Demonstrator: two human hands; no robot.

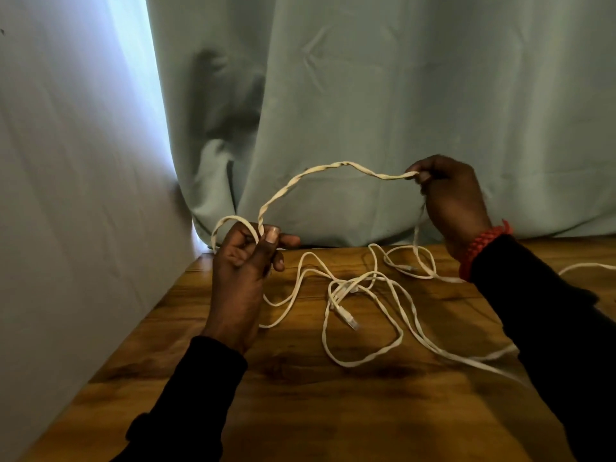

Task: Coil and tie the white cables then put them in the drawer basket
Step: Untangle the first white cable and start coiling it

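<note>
You are barely started: your left hand [245, 258] grips one small first loop of the flat white cable [320, 171], your right hand [446, 201] pinches it further along. The rest sprawls tangled on the wooden desk [300, 395]; no tie or drawer basket shows.

We see a dim scene lit mainly by cool daylight glowing through the gap beside the curtain [366, 95] at upper left. Soft shadows fall across the desk [300, 395] near us. Edges bend from the wide lens, and detail looks slightly soft.
</note>
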